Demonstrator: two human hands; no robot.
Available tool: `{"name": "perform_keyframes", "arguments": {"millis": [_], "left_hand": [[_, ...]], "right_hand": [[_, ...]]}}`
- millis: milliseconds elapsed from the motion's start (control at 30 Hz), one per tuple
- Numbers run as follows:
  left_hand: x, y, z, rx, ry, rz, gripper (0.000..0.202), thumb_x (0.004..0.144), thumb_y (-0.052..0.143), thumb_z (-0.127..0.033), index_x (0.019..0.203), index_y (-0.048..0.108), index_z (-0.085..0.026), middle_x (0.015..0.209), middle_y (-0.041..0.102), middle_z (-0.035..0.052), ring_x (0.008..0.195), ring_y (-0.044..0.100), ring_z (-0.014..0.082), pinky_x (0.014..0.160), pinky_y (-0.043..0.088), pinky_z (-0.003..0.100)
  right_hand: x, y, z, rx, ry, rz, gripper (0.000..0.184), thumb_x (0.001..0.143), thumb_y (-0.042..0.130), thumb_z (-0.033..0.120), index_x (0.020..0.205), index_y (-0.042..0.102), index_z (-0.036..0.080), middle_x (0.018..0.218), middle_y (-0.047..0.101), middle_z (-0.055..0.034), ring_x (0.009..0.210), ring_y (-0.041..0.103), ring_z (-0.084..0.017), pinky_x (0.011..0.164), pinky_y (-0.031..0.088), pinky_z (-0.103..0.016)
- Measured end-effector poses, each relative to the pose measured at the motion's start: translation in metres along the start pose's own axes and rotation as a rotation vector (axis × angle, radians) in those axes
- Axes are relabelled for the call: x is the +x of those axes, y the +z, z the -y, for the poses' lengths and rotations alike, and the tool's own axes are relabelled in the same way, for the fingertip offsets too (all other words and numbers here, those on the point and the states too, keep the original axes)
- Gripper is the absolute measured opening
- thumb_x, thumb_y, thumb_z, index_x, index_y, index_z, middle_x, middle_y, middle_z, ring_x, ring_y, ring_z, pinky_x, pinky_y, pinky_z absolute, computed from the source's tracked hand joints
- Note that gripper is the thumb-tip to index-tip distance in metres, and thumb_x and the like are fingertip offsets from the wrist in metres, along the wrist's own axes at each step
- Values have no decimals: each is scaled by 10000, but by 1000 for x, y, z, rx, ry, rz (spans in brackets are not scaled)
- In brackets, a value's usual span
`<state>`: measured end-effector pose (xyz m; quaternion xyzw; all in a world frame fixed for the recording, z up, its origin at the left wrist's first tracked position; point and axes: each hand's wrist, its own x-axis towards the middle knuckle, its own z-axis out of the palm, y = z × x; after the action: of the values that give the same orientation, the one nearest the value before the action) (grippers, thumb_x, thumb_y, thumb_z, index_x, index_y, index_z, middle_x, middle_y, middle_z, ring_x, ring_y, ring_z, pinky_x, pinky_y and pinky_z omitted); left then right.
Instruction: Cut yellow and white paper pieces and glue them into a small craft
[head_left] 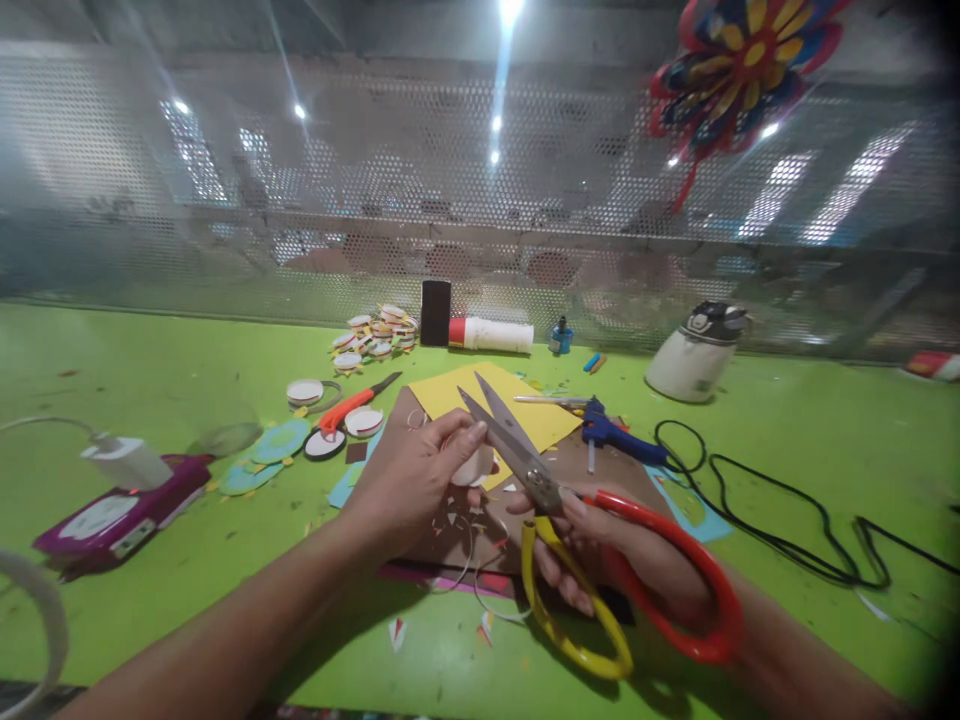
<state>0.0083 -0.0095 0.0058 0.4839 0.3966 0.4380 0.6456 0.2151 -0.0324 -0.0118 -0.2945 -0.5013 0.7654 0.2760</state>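
My left hand (409,470) is closed on a small round white piece (472,468) with a bit of red at its edge; the fingers hide part of it. In my right hand (600,540) is a large pair of scissors (540,480) with one red and one yellow handle. Their blades stand slightly apart, pointing up and left, close beside my left thumb. Beneath both hands lie a yellow sheet (450,385) and brown sheets (622,475). Thin pale strip loops (499,608) and small paper scraps (397,633) lie below the hands.
A blue glue gun (622,437) with a black cord lies right. An orange-handled cutter (349,408), white discs (364,422) and light-blue rings (281,440) are left. Further out sit a purple power strip (124,510), a phone (436,312), a white tube (495,336) and a kettle-like container (694,355).
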Motion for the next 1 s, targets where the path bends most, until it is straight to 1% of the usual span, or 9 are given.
{"name": "perform_keyframes", "arguments": {"millis": [67, 167, 300, 367, 567, 667, 800, 900, 1000], "left_hand": [[-1, 0, 0, -36, 3, 26, 229, 838, 567, -456, 833, 530, -230, 622, 539, -32, 422, 521, 82, 349, 320, 148], [-1, 1, -1, -69, 6, 48, 214, 841, 569, -434, 853, 543, -221, 657, 553, -20, 436, 527, 83, 357, 343, 153], [0, 3, -2, -1, 17, -19, 166, 847, 574, -354, 802, 566, -194, 573, 552, -23, 367, 484, 71, 344, 340, 154], [0, 3, -3, 27, 28, -58, 153, 836, 587, -330, 774, 579, -190, 527, 547, -27, 332, 462, 72, 326, 322, 157], [2, 3, 2, 141, 40, -160, 161, 824, 569, -314, 716, 573, -195, 513, 584, -3, 322, 490, 107, 291, 290, 172], [3, 2, 5, 175, 70, -194, 175, 820, 564, -321, 705, 593, -192, 489, 593, 12, 315, 490, 118, 296, 295, 183], [2, 4, 7, 209, 97, -200, 133, 805, 565, -263, 719, 627, -184, 512, 614, 24, 345, 515, 128, 315, 328, 194], [5, 3, 7, 93, 67, -177, 107, 806, 576, -274, 759, 610, -185, 568, 626, 24, 353, 511, 121, 333, 373, 208], [13, -5, 7, -84, 12, -188, 118, 805, 599, -277, 770, 588, -165, 636, 634, 46, 379, 525, 116, 346, 405, 216]], "right_hand": [[0, -1, -1, 1, -7, 24, 380, 906, 490, 488, 987, 618, 139, 706, 627, -27, 503, 540, -79, 509, 432, -189], [0, 1, -2, -32, -36, -16, 385, 915, 477, 479, 1016, 614, 134, 698, 605, -23, 525, 529, -86, 510, 422, -196], [0, 9, 0, -152, -80, -99, 366, 899, 509, 478, 949, 625, 135, 700, 587, -21, 527, 498, -88, 511, 405, -204], [0, 13, 1, -195, -71, -120, 365, 901, 504, 482, 927, 623, 138, 690, 579, -16, 525, 483, -89, 513, 395, -209], [-2, 18, 6, -302, -42, -140, 448, 904, 484, 505, 645, 544, 144, 624, 538, -8, 507, 453, -83, 493, 359, -206], [-5, 22, 7, -333, -38, -165, 417, 893, 494, 519, 689, 555, 161, 612, 515, 2, 523, 444, -92, 496, 357, -210], [-8, 32, 12, -391, -59, -177, 363, 857, 533, 542, 765, 585, 195, 617, 502, 7, 544, 438, -110, 507, 357, -229], [-11, 36, 17, -430, -75, -252, 391, 808, 553, 591, 721, 606, 213, 607, 518, -10, 536, 466, -133, 494, 384, -253], [-12, 29, 21, -515, -153, -323, 385, 790, 563, 601, 754, 633, 225, 608, 548, -21, 519, 503, -150, 468, 420, -268]]}}
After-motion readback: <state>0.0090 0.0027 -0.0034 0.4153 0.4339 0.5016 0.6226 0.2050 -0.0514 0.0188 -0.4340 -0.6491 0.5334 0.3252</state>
